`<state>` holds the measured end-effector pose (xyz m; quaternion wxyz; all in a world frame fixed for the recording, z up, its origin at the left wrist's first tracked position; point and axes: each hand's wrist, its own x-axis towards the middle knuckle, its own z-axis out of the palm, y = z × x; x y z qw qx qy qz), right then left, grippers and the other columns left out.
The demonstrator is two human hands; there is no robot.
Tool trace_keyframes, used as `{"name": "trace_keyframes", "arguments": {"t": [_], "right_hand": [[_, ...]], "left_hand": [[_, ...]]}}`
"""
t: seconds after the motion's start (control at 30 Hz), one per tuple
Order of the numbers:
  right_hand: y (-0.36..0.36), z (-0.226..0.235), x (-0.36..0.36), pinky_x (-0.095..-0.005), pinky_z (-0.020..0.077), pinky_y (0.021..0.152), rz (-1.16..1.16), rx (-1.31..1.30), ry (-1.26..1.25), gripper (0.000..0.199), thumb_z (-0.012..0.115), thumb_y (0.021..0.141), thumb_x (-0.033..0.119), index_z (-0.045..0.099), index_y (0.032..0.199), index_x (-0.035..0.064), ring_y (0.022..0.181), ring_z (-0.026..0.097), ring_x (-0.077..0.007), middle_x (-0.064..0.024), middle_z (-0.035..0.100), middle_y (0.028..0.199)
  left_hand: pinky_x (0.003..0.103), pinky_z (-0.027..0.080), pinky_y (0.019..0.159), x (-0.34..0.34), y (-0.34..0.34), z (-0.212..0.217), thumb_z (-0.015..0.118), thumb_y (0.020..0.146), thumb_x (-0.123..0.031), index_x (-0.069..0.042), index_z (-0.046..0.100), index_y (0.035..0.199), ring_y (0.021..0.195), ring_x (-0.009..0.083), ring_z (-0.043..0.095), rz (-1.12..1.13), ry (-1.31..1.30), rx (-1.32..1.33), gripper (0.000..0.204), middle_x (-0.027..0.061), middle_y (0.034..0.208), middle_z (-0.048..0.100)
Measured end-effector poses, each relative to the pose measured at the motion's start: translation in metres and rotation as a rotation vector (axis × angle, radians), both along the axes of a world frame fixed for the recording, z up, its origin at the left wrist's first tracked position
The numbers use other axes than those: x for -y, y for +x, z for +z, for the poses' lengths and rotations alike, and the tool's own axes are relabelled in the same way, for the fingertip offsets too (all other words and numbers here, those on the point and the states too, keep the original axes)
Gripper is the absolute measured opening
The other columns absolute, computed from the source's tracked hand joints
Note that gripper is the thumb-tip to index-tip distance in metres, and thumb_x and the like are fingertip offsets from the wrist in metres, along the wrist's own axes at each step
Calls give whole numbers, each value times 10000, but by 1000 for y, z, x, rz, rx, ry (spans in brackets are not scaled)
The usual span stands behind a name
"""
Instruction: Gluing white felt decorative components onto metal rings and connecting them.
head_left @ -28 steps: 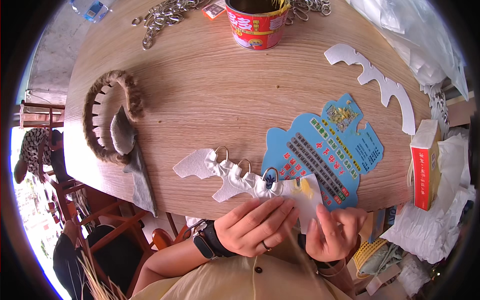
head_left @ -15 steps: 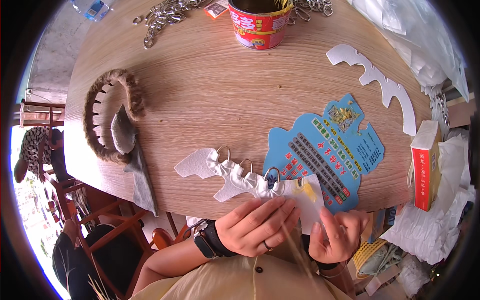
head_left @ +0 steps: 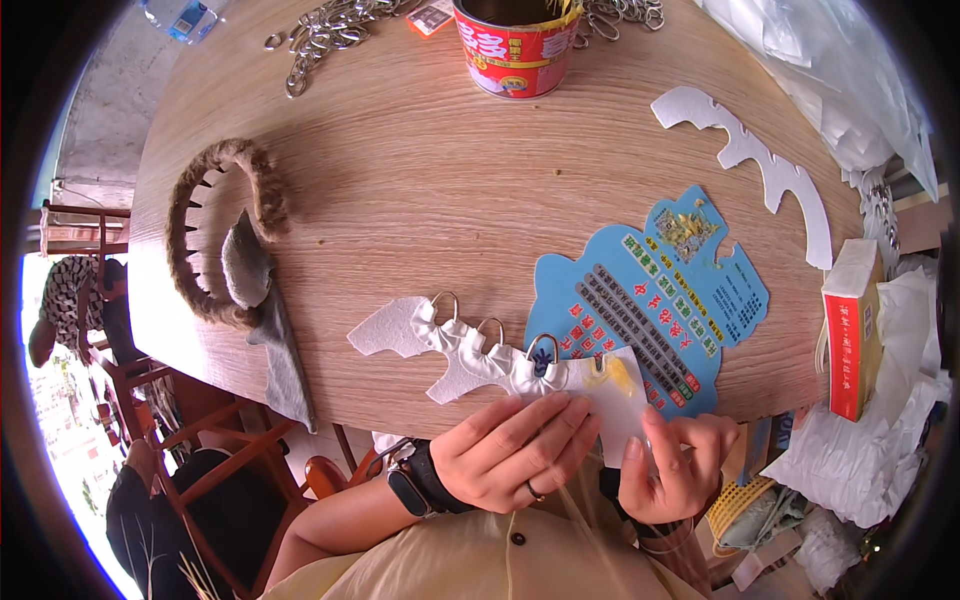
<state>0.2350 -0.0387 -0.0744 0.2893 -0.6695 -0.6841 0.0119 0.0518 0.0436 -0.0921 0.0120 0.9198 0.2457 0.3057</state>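
A white felt strip (head_left: 470, 362) with notched edges lies along the table's front edge. Several metal rings (head_left: 543, 350) stand up from it, with white fabric gathered around them. Yellow glue-like stuff (head_left: 622, 377) is smeared on its flat right end. My left hand (head_left: 520, 450) is closed over the strip's lower edge, fingers pressed on it. At the right end, my right hand (head_left: 675, 465) pinches the strip's edge between thumb and fingertips. Thin blurred strands show between my hands, too smeared to name. Under the strip's right end lies a blue printed card (head_left: 600, 265), daubed with yellow at its far corner.
A red can (head_left: 515, 55) with yellow residue on its rim stands at the back, near piled metal clasps (head_left: 335, 30). A second white cutout (head_left: 765, 165) lies at right, beside a red-and-yellow box (head_left: 850, 330). Brown furry band (head_left: 185, 245) and grey cloth (head_left: 280, 350) lie left.
My right hand's fingers have closed in slightly on the strip's right end. The thin blurred strands between my hands have shifted. My left hand stays where it was.
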Motion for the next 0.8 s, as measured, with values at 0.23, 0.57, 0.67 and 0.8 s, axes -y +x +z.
{"name": "trace_keyframes", "arguments": {"t": [0.23, 0.57, 0.67, 0.8], "right_hand": [[-4, 0, -6, -349, 332, 691, -19, -14, -1, 360, 654, 715, 124, 668, 1073, 148, 750, 419, -186, 9, 433, 794], [1, 0, 7, -350, 335, 694, 25, -48, 17, 390, 652, 675, 103, 677, 1057, 180, 753, 420, -177, 22, 432, 797], [0, 0, 5, -340, 338, 697, 52, -58, 26, 393, 653, 678, 102, 677, 1060, 190, 759, 420, -169, 29, 432, 799], [0, 1, 3, -332, 341, 696, 65, -44, 22, 387, 655, 688, 102, 676, 1064, 189, 760, 421, -165, 30, 433, 798]], "left_hand": [[222, 461, 823, -1, 0, -1, 511, 845, -120, -133, 672, 1027, 976, 112, 606, -11, -15, -1, 243, -8, 1065, 646], [222, 469, 817, 0, 0, 0, 533, 829, -116, -130, 672, 1024, 966, 113, 607, -9, -27, 10, 240, -8, 1047, 647], [222, 474, 812, 0, 1, -1, 533, 830, -116, -127, 673, 1021, 961, 113, 609, -8, -26, 16, 237, -10, 1038, 648], [222, 475, 811, 0, 1, -1, 534, 829, -115, -124, 673, 1019, 961, 113, 609, -8, -36, 14, 236, -9, 1037, 648]]}}
